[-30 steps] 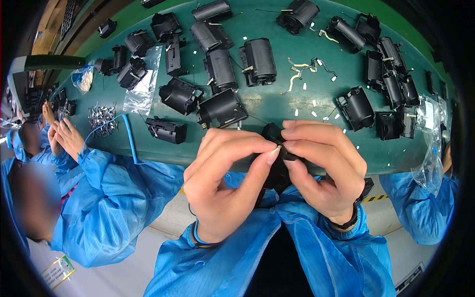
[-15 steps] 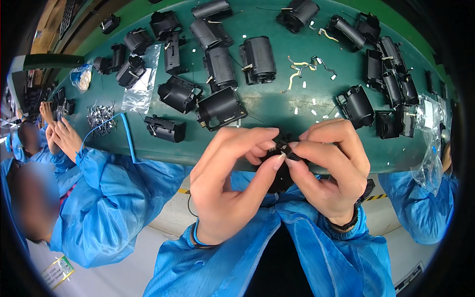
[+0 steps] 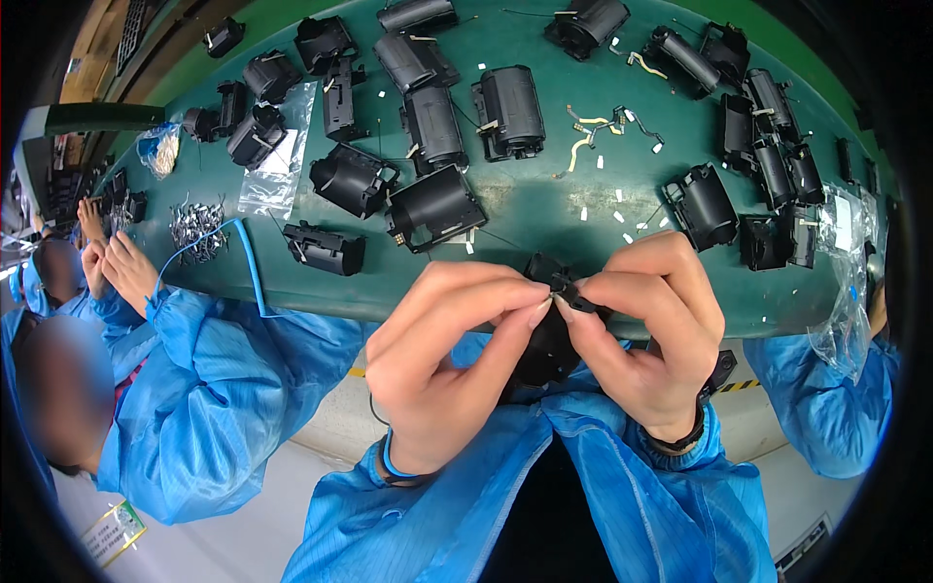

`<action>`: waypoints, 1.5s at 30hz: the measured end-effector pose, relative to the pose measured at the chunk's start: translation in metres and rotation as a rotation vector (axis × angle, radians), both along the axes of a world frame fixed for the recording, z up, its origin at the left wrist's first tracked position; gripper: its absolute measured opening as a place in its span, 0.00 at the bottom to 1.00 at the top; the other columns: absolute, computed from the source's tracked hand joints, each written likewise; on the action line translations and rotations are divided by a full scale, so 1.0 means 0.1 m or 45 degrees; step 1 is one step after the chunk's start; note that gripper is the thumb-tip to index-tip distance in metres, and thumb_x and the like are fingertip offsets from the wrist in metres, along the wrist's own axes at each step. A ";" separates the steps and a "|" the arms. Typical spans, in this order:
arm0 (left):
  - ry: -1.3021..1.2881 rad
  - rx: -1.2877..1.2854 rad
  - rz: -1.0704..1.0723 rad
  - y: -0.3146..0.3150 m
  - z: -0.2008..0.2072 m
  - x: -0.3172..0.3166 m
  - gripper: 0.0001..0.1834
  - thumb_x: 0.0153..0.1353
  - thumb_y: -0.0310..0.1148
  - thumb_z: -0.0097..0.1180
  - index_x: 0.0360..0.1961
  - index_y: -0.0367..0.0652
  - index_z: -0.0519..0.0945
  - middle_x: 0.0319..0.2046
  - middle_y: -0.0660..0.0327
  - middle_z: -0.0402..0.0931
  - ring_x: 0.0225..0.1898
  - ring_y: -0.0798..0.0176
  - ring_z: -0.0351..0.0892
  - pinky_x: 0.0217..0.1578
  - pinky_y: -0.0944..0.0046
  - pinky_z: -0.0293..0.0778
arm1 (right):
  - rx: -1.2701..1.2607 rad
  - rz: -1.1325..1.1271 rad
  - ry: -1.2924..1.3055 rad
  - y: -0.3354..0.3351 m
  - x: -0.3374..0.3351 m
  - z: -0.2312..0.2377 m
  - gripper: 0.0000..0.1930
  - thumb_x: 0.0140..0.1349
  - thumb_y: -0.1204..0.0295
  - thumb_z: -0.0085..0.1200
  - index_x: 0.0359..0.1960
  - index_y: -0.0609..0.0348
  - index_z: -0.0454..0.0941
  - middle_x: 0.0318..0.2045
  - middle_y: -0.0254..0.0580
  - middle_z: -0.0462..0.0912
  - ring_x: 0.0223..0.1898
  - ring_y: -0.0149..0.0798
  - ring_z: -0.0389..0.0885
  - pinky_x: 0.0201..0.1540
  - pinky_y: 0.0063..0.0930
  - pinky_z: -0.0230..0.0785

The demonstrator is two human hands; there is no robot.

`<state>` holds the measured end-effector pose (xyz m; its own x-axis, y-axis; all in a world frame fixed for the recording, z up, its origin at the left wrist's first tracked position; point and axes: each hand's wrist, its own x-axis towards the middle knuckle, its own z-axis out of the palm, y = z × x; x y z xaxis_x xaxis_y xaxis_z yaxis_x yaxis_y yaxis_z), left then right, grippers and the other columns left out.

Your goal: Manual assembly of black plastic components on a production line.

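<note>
At the table's near edge, my left hand [image 3: 447, 340] and my right hand [image 3: 653, 325] meet fingertip to fingertip over a black plastic housing [image 3: 546, 352]. Thumb and forefinger of my right hand pinch a small black part [image 3: 577, 298] at the housing's upper end. The left thumb and forefinger close against that same spot; what lies between their tips is too small to name. My fingers hide much of the housing, which hangs in front of my blue jacket.
Several black housings [image 3: 510, 112] lie across the green table [image 3: 544, 219]. Thin flat cables [image 3: 580, 146] and small white pieces lie right of centre. A pile of small wired parts [image 3: 197, 233], clear bags [image 3: 275, 170] and a blue cord [image 3: 255, 272] are leftward. People in blue sit on both sides.
My left forefinger and thumb have shifted slightly right, closer to the right fingertips. More of the black housing shows below and above my fingers.
</note>
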<state>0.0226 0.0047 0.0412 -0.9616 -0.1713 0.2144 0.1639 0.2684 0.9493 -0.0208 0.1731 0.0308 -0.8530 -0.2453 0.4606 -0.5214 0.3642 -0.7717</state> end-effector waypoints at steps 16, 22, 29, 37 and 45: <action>-0.029 0.293 -0.038 -0.04 -0.07 -0.05 0.11 0.56 0.11 0.66 0.41 0.30 0.84 0.39 0.53 0.81 0.37 0.66 0.81 0.36 0.69 0.77 | 0.020 0.070 0.014 0.03 0.01 0.03 0.19 0.40 0.84 0.72 0.40 0.63 0.89 0.31 0.39 0.80 0.26 0.35 0.76 0.28 0.28 0.67; 0.099 0.118 -0.086 -0.06 -0.09 -0.05 0.12 0.55 0.12 0.67 0.41 0.31 0.85 0.41 0.52 0.81 0.39 0.64 0.82 0.38 0.68 0.77 | 0.014 0.090 0.055 0.02 0.01 0.01 0.18 0.40 0.84 0.72 0.38 0.64 0.89 0.30 0.39 0.80 0.26 0.35 0.76 0.27 0.29 0.67; 0.048 0.192 -0.110 -0.06 -0.11 -0.06 0.11 0.56 0.12 0.66 0.41 0.30 0.84 0.42 0.49 0.83 0.42 0.61 0.84 0.41 0.67 0.79 | 0.048 0.098 0.083 0.04 0.02 0.03 0.16 0.38 0.83 0.72 0.33 0.67 0.86 0.30 0.42 0.78 0.27 0.41 0.78 0.27 0.31 0.68; -0.160 0.368 -0.155 -0.04 -0.04 -0.04 0.09 0.60 0.11 0.61 0.42 0.27 0.82 0.42 0.46 0.83 0.45 0.60 0.84 0.47 0.65 0.80 | 0.049 0.012 0.052 0.04 0.03 0.00 0.14 0.40 0.78 0.75 0.31 0.65 0.84 0.29 0.42 0.77 0.28 0.41 0.78 0.27 0.31 0.67; -0.226 0.611 -0.155 -0.05 -0.07 -0.05 0.16 0.57 0.08 0.61 0.46 0.28 0.78 0.42 0.47 0.83 0.42 0.62 0.86 0.45 0.65 0.84 | 0.055 0.049 0.056 0.06 0.01 0.01 0.14 0.41 0.76 0.75 0.31 0.63 0.85 0.29 0.40 0.78 0.28 0.40 0.78 0.27 0.32 0.67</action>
<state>0.0172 -0.0004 0.0339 -0.9950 -0.0952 -0.0288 -0.0077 -0.2147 0.9767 -0.0200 0.1791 0.0320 -0.8218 -0.2977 0.4858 -0.5687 0.3755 -0.7318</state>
